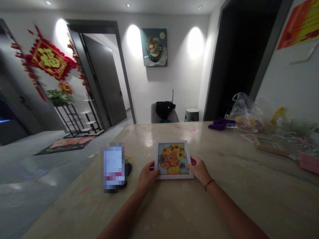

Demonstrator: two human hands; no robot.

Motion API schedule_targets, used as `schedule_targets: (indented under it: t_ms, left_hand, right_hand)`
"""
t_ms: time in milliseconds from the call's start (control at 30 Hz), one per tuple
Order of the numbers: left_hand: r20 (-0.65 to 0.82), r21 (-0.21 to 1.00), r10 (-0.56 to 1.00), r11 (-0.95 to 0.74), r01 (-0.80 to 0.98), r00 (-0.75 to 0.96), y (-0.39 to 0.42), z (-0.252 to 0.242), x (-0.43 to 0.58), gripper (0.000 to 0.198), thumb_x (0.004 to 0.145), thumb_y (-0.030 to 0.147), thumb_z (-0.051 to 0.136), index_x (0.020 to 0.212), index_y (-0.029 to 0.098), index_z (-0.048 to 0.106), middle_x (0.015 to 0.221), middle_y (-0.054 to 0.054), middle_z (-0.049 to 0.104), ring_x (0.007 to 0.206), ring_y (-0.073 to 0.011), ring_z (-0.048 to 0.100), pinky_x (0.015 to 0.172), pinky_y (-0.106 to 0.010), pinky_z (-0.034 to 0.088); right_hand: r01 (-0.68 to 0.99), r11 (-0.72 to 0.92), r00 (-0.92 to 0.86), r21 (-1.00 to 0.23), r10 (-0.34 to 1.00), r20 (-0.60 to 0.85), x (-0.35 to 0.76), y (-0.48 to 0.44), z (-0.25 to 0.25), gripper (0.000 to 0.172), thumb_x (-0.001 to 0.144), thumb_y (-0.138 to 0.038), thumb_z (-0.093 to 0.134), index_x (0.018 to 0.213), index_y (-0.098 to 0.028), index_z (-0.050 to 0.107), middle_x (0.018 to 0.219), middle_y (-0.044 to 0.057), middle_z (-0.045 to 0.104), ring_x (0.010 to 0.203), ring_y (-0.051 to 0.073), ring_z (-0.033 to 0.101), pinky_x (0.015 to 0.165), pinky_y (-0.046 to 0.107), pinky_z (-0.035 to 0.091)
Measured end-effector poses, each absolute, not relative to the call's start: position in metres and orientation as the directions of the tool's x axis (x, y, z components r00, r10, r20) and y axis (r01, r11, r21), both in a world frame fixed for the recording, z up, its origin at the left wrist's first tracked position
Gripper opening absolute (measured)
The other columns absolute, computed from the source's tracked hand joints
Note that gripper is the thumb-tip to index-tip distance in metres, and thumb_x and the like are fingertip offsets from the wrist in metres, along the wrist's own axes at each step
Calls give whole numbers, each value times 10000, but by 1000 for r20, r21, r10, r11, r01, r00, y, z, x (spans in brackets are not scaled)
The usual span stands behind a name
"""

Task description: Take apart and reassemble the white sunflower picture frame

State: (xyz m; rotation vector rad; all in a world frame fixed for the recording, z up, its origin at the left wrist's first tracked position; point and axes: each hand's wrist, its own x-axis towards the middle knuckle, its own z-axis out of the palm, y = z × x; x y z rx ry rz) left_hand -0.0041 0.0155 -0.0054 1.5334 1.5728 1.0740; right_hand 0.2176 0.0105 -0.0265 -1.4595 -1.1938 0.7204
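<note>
Between my two hands is a white picture frame [174, 177] with a sunflower picture [172, 158] in it, leaning back and facing me. My left hand [148, 174] grips its lower left side, thumb over the front border and fingers behind. On the opposite side my right hand [198, 169] holds the right border the same way, a thin dark band on its wrist. The fingers behind the frame are mostly hidden. To the left of my left hand, a phone [114, 166] with a blurred-out screen stands on a dark holder.
The marble-look table [236, 186] reaches far forward. Along its right side lie a wooden frame [270, 146], a purple cloth [221, 123], a clear plastic bag [245, 114] and a pink box [309, 162]. Beyond the far edge stands a chair [154, 114] with a black garment over it.
</note>
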Motion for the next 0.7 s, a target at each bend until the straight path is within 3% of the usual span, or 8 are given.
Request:
schedule_targets:
  t_ms: [167, 333, 433, 533, 633, 700]
  left_hand:
    - [63, 961, 997, -49, 272, -44, 13, -3, -4, 364, 658, 110, 584, 1020, 142, 592, 953, -70, 678, 839, -182, 638, 705, -263, 510]
    - [-3, 995, 1000, 1, 100, 17, 12, -7, -1, 370, 650, 133, 627, 1017, 124, 585, 939, -92, 684, 816, -193, 648, 698, -276, 514]
    - [-22, 998, 998, 19, 65, 55, 13, -12, 1, 354, 631, 130, 637, 983, 113, 597, 904, -97, 691, 786, -197, 651, 690, -282, 512]
    - [-36, 998, 998, 32, 62, 50, 14, -14, 1, 348, 617, 146, 649, 963, 124, 608, 898, -90, 694, 764, -200, 651, 670, -284, 507]
    - [-40, 988, 999, 36, 151, 21, 14, -11, 0, 319, 634, 185, 633, 946, 122, 619, 911, -91, 691, 781, -204, 645, 688, -280, 493]
    - [10, 949, 1000, -13, 314, 12, 13, -8, -1, 295, 680, 227, 585, 957, 132, 622, 926, -85, 684, 814, -201, 632, 724, -276, 473]
  right_hand:
    - [552, 100, 271, -828, 917, 292, 214, 7, -30, 304, 672, -195, 514, 957, -142, 607, 827, 78, 661, 717, 192, 608, 654, 307, 489]
    - [829, 215, 140, -516, 814, 564, 198, -4, -23, 348, 747, -268, 496, 1068, -158, 575, 1118, 144, 561, 1058, 262, 484, 913, 431, 374]
    - [835, 367, -104, -411, 838, 536, 185, -14, -18, 415, 735, -351, 545, 1110, -174, 561, 1215, 127, 506, 1148, 261, 417, 977, 435, 318]
    - [797, 463, -290, -387, 856, 428, 175, -22, -17, 499, 720, -372, 573, 1183, -195, 512, 1279, 102, 463, 1186, 243, 386, 1000, 412, 301]
    - [785, 466, -328, -408, 872, 364, 173, -23, -17, 510, 756, -353, 533, 1235, -192, 461, 1310, 98, 435, 1211, 228, 363, 1017, 401, 277]
    - [772, 464, -329, -435, 877, 350, 174, -22, -18, 501, 769, -358, 515, 1240, -195, 457, 1309, 98, 438, 1211, 228, 366, 1019, 401, 273]
